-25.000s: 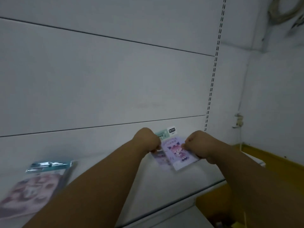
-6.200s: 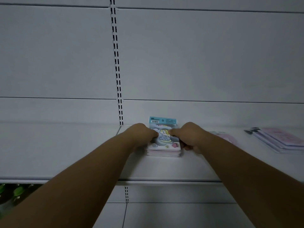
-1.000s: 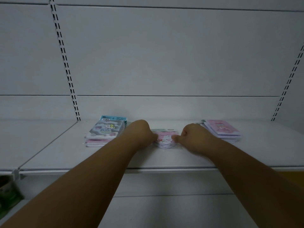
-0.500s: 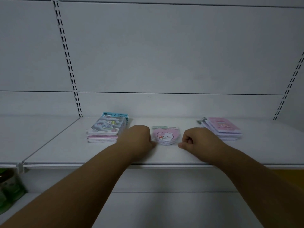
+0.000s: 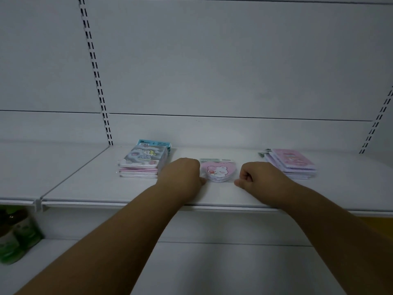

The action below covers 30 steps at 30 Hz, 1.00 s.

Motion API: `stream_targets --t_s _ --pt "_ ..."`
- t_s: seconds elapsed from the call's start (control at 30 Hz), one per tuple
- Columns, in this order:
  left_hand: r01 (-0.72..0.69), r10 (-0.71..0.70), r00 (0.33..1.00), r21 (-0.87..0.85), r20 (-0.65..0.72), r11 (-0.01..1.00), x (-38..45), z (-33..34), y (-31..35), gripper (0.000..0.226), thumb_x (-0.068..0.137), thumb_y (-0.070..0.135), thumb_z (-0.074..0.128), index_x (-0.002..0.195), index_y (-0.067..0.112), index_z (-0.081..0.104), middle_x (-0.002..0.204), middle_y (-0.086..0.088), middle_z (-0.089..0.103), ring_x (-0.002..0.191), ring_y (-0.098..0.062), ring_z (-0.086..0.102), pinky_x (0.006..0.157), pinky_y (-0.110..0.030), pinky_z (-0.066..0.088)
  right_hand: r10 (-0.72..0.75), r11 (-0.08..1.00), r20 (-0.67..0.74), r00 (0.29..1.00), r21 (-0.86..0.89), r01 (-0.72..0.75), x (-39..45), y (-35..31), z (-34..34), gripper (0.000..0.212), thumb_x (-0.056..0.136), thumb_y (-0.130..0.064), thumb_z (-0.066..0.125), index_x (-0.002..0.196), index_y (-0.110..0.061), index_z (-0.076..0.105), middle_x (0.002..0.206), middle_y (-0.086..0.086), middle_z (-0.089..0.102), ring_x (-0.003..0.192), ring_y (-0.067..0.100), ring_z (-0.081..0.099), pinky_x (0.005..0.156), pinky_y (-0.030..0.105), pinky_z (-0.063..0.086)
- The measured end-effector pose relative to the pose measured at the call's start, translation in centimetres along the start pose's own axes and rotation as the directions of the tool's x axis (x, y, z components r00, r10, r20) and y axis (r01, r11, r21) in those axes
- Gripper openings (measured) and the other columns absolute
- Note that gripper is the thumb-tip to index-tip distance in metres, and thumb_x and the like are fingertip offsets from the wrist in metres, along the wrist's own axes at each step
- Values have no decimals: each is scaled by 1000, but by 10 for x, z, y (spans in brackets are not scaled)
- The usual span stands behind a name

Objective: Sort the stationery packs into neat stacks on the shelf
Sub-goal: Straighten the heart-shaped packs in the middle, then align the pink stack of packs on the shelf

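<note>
Three stacks of stationery packs lie on the white shelf (image 5: 127, 192). A stack of grey-blue cartoon packs (image 5: 144, 160) is on the left. A small stack of pink heart-shaped packs (image 5: 219, 172) sits in the middle. A stack of pink rectangular packs (image 5: 291, 162) is on the right. My left hand (image 5: 182, 175) rests fisted just left of the heart stack, its fingertips close to the stack's edge. My right hand (image 5: 259, 175) is fisted a little to the right of that stack, apart from it. Neither hand holds a pack.
Slotted uprights (image 5: 95, 71) run up the white back panel. Green-labelled bottles (image 5: 17, 233) stand on the lower shelf at far left. A yellow surface (image 5: 378, 224) shows under the shelf at right.
Both hands have let go of the pink heart-shaped stack and drawn slightly apart from it; the right hand moved farther right. The stack lies still on the shelf.
</note>
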State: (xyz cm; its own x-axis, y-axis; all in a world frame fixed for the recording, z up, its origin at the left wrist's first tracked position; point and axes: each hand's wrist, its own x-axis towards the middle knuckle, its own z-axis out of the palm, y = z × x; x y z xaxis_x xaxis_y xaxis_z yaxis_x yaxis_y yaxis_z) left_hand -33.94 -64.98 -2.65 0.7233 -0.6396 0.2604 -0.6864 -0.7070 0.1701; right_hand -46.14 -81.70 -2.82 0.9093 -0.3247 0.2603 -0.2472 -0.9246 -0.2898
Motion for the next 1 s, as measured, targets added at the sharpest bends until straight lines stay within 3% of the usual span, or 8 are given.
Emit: stream_targets --t_s 0.23,0.33,0.43,0.53,0.67,0.77,0.9,1.0 --pt "-24 23 998 -19 -52 1000 1 -1 -7 36 86 41 61 61 24 40 61 8 44 55 -8 42 46 -22 28 99 994 -69 993 60 -95 -10 -3 1 14 84 -30 64 78 -18 61 74 -8 59 69 7 52 60 25 38" --pt "-95 88 991 -60 -102 994 0 0 -8 30 84 43 61 66 24 48 60 10 43 54 -4 41 44 -20 24 165 983 -104 981 97 -155 -14 -5 -2 8 84 -25 62 78 -19 63 73 -6 62 69 10 56 61 24 42" --pt "-223 203 957 -78 -207 972 -5 2 0 20 84 43 60 76 25 53 66 9 42 58 -11 45 48 -23 27 206 977 -233 950 111 -185 -21 -3 -7 10 84 -16 58 76 -16 64 71 -3 64 69 14 57 62 27 44" --pt "-329 296 931 -140 -211 934 -10 1 18 24 84 37 61 67 28 47 65 9 42 64 -16 47 53 -25 31 227 973 -343 911 114 -200 -31 2 -16 10 84 -16 60 74 -17 64 69 -4 63 66 11 54 64 26 42" --pt "-393 355 910 -174 -214 903 -10 4 51 22 86 43 59 80 23 56 79 4 52 72 -17 53 66 -30 46 220 976 -376 900 80 -205 -34 24 -31 7 83 -17 63 76 -16 64 72 -4 59 68 11 51 64 25 37" --pt "-426 384 893 -169 -235 889 2 5 81 23 89 43 56 86 20 58 84 1 57 76 -18 55 69 -32 47 197 980 -397 897 63 -187 -28 52 -45 3 83 -19 65 83 -16 64 79 -2 59 73 13 52 65 26 36" --pt "-331 309 938 -138 -159 933 30 14 122 20 93 37 52 85 18 56 84 -2 56 73 -19 50 67 -29 37 178 983 -403 898 44 -176 -21 101 -57 10 86 -26 64 94 -19 63 90 -1 59 77 12 52 65 22 34" --pt "-192 189 981 -195 -38 962 53 25 152 29 95 40 47 85 16 59 98 -10 65 79 -24 53 72 -30 39 308 951 -304 901 79 -298 -11 136 -66 34 93 -37 56 116 -13 61 110 7 63 93 18 56 79 27 41"
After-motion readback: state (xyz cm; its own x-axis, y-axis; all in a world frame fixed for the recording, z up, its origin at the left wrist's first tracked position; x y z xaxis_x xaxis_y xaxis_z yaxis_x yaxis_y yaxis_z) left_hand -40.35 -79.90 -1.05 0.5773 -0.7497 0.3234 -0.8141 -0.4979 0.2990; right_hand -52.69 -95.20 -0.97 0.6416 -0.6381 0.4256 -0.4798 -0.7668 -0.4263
